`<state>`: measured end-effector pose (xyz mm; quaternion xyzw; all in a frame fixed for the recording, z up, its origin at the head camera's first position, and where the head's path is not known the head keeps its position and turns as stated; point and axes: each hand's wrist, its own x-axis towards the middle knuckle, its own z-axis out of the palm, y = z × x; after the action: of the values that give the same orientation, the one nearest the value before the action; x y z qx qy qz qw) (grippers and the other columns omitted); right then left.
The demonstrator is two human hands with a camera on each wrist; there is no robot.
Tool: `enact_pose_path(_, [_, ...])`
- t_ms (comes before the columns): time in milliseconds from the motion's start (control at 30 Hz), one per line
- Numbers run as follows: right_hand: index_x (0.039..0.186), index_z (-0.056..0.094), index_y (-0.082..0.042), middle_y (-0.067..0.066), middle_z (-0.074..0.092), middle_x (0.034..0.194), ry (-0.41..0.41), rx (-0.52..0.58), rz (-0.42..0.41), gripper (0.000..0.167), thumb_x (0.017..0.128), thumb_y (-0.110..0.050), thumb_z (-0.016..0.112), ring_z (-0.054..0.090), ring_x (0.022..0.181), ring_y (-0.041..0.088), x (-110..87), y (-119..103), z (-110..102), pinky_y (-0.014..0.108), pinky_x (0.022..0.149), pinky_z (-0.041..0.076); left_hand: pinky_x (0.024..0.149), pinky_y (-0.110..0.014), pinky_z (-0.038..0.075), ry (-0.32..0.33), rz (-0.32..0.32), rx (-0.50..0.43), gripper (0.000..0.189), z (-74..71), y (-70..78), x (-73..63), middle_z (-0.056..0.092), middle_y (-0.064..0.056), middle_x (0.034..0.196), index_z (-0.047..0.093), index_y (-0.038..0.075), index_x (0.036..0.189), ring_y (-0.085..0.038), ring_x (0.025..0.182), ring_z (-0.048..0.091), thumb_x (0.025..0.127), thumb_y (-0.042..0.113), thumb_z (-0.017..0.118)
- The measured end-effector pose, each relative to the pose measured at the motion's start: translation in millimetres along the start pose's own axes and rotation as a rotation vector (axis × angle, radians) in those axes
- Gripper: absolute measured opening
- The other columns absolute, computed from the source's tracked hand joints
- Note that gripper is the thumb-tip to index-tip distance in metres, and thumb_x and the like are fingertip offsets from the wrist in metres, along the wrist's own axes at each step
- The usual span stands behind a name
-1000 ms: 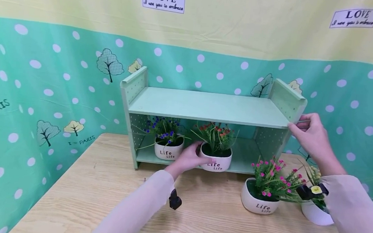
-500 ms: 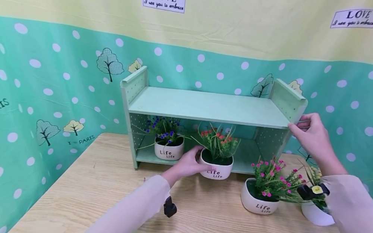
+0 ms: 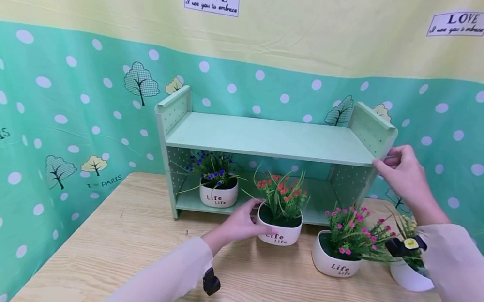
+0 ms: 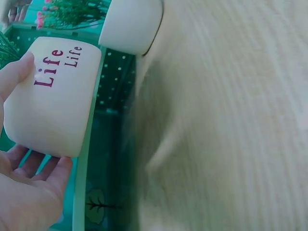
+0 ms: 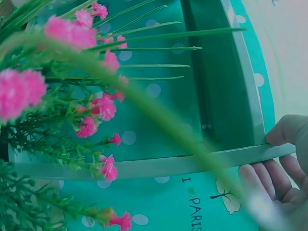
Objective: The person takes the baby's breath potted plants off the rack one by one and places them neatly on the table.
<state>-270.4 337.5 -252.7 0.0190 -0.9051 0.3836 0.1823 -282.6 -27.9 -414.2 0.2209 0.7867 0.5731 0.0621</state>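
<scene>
Shelf [image 3: 274, 138]: on the tabletop [image 3: 127, 247], before the curtain [image 3: 104, 147].
Leftmost pot [image 3: 220, 197]: left, on the lower tier [image 3: 318, 197].
Second pot [image 3: 284, 234]: before the shelf.
Third pot [image 3: 333, 264]: right of the second.
Rightmost pot [image 3: 408, 278]: partly behind a sleeve [image 3: 460, 269], seemingly on the tabletop.

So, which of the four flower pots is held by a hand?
The orange-flowered pot: the left hand grips it. The blue one stands on the lower shelf, the pink one and the yellow one on the table.
</scene>
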Motion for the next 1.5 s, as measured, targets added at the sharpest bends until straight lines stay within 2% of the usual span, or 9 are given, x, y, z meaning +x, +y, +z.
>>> enact_pose_path(100, [0.128, 0.035, 0.003, 0.023, 0.048, 0.124, -0.004, -0.002, 0.008, 0.055, 0.1, -0.039, 0.056, 0.05, 0.106, 0.032, 1.7, -2, 0, 0.02, 0.064, 0.049, 0.096, -0.034, 0.051, -0.019, 0.009, -0.029, 0.082, 1.6, -1.6, -6.2, 0.057, -0.009, 0.132, 0.046, 0.004, 0.143, -0.026, 0.119, 0.058, 0.075, 0.021, 0.09])
enact_pose_path(267, [0.128, 0.035, 0.003, 0.025, 0.048, 0.124, -0.015, -0.011, 0.025, 0.055, 0.1, -0.039, 0.056, 0.052, 0.105, 0.036, 5.2, -6, -2, 0.029, 0.068, 0.049, 0.096, -0.033, 0.049, -0.035, 0.007, 0.025, 0.079, 3.7, -7.6, -14.0, 0.06, -0.003, 0.125, 0.049, 0.006, 0.139, -0.02, 0.116, 0.057, 0.074, 0.025, 0.091])
enact_pose_path(367, [0.129, 0.034, 0.004, 0.026, 0.047, 0.125, -0.023, -0.011, 0.028, 0.057, 0.1, -0.039, 0.056, 0.052, 0.105, 0.038, 6.5, -6, -2, 0.038, 0.073, 0.048, 0.099, -0.036, 0.048, -0.048, -0.013, 0.026, 0.079, 3.7, -11.4, -18.2, 0.058, -0.002, 0.129, 0.049, 0.008, 0.14, -0.021, 0.12, 0.056, 0.075, 0.027, 0.09])
enact_pose_path(467, [0.128, 0.034, 0.003, 0.025, 0.048, 0.125, -0.023, -0.01, 0.032, 0.056, 0.099, -0.039, 0.056, 0.053, 0.105, 0.038, 7.0, -7, -1, 0.041, 0.076, 0.048, 0.104, -0.038, 0.046, -0.059, -0.033, 0.006, 0.08, 3.4, -14.3, -21.8, 0.054, -0.003, 0.135, 0.047, 0.01, 0.142, -0.024, 0.127, 0.053, 0.076, 0.026, 0.09])
enact_pose_path(733, [0.124, 0.036, 0.003, 0.024, 0.048, 0.122, -0.02, -0.018, 0.03, 0.052, 0.099, -0.039, 0.055, 0.054, 0.101, 0.037, 6.9, -7, -2, 0.038, 0.072, 0.047, 0.104, -0.037, 0.047, -0.074, -0.018, -0.025, 0.081, 5.0, -15.4, -26.6, 0.052, -0.007, 0.139, 0.045, 0.008, 0.143, -0.027, 0.13, 0.051, 0.077, 0.021, 0.09])
enact_pose_path(933, [0.125, 0.038, 0.003, 0.022, 0.049, 0.118, -0.02, -0.031, 0.044, 0.052, 0.099, -0.04, 0.055, 0.056, 0.095, 0.034, 5.8, -5, -2, 0.038, 0.07, 0.046, 0.104, -0.038, 0.046, -0.086, -0.031, -0.022, 0.08, 8.9, -19.9, -30.1, 0.052, -0.007, 0.139, 0.045, 0.008, 0.143, -0.027, 0.129, 0.051, 0.077, 0.021, 0.089])
enact_pose_path(1267, [0.128, 0.04, 0.005, 0.02, 0.051, 0.115, -0.011, -0.036, 0.062, 0.057, 0.099, -0.041, 0.056, 0.06, 0.086, 0.023, 5.5, -4, -3, 0.031, 0.065, 0.049, 0.103, -0.04, 0.047, -0.101, -0.041, 0.046, 0.083, 14.2, -32.1, -33.7, 0.053, -0.009, 0.137, 0.045, 0.006, 0.143, -0.029, 0.128, 0.052, 0.076, 0.025, 0.09])
enact_pose_path(1367, [0.129, 0.04, 0.005, 0.019, 0.051, 0.115, -0.029, -0.025, 0.07, 0.058, 0.099, -0.043, 0.056, 0.06, 0.083, 0.019, 6.1, -3, -4, 0.03, 0.066, 0.048, 0.103, -0.04, 0.047, -0.105, -0.048, 0.032, 0.082, 14.7, -33.4, -34.7, 0.053, -0.007, 0.137, 0.045, 0.007, 0.143, -0.028, 0.128, 0.052, 0.077, 0.025, 0.089])
enact_pose_path(1500, [0.125, 0.04, 0.006, 0.02, 0.049, 0.115, -0.066, 0.03, 0.069, 0.052, 0.1, -0.036, 0.057, 0.059, 0.078, 0.01, 7.8, -4, -7, 0.023, 0.067, 0.05, 0.101, -0.037, 0.048, -0.112, -0.048, 0.004, 0.08, 15.3, -33.5, -35.6, 0.055, -0.004, 0.134, 0.045, 0.008, 0.143, -0.023, 0.125, 0.054, 0.077, 0.023, 0.089])
